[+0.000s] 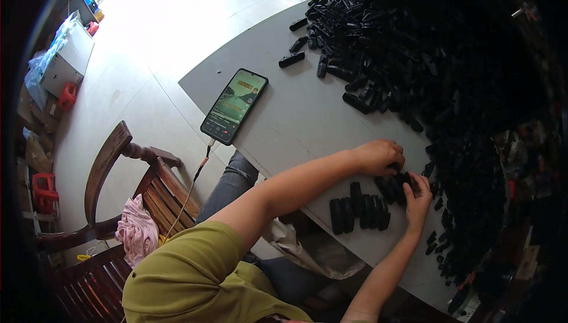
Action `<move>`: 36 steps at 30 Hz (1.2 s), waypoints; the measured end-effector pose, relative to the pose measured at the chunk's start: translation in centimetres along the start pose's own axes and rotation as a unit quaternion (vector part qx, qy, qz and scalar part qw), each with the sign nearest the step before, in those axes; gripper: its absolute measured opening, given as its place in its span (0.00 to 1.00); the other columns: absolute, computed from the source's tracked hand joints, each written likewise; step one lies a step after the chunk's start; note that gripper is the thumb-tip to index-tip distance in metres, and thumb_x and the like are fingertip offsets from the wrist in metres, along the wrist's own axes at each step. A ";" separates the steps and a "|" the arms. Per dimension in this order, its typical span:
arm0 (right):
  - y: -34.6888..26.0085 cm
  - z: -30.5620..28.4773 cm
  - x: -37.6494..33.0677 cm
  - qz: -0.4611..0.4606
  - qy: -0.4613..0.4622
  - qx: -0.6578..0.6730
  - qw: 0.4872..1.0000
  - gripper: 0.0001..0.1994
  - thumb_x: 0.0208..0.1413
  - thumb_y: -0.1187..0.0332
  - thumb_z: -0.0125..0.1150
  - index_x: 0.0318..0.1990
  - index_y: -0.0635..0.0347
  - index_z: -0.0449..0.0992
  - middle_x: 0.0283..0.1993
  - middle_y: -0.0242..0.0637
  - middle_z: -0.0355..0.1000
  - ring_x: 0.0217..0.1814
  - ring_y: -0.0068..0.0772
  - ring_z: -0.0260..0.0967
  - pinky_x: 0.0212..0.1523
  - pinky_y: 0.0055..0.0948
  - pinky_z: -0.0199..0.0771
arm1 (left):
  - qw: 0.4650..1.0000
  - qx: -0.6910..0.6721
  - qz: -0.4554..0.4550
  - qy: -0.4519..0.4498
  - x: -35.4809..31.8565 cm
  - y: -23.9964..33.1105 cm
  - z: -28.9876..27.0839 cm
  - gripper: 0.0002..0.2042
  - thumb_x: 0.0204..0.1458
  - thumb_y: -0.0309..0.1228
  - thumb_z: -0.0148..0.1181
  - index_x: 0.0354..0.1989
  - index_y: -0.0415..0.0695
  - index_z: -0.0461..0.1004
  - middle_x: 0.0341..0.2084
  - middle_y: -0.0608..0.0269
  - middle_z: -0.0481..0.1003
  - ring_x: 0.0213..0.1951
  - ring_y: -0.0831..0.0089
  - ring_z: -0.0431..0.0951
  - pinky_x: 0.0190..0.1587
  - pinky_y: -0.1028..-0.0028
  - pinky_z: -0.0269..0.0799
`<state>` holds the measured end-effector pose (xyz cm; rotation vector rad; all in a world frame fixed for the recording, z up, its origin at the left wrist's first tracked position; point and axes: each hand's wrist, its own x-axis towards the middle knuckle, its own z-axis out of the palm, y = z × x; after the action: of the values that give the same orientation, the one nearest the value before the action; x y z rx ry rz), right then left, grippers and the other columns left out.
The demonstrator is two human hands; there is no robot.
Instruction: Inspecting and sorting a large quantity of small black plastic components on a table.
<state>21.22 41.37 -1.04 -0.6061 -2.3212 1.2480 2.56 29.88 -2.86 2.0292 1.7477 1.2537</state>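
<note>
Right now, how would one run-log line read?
left hand: by black piece, grip unclear; right hand: touching it; nearby: grouped black pieces; smartphone: on table, screen lit

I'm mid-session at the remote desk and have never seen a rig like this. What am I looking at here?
There is no robot: these are a person's bare hands. The single picture comes from a wide fisheye camera on their head, looking down, so straight edges bend near the rim.

On the pale table lie a large heap of black pieces, a small group of similar pieces lined up nearer the person, and a lit phone with a cable.

The left hand and right hand meet around a black piece; it's too dark to tell which grips it.
</note>
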 end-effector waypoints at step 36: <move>-0.1 -0.6 -0.3 0.004 -0.012 -0.060 0.998 0.14 0.48 0.80 0.62 0.44 0.72 0.75 0.38 0.32 0.67 0.38 0.22 0.66 0.39 0.18 0.66 | 0.995 -0.096 0.002 0.010 0.6 -0.6 1.0 0.10 0.39 0.24 0.65 0.33 0.39 0.78 0.34 0.57 0.76 0.43 0.58 0.74 0.48 0.65 0.69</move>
<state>21.80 41.56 -0.74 -0.6432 -2.4297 1.1305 2.79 30.92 -3.60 1.9193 1.5639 1.3890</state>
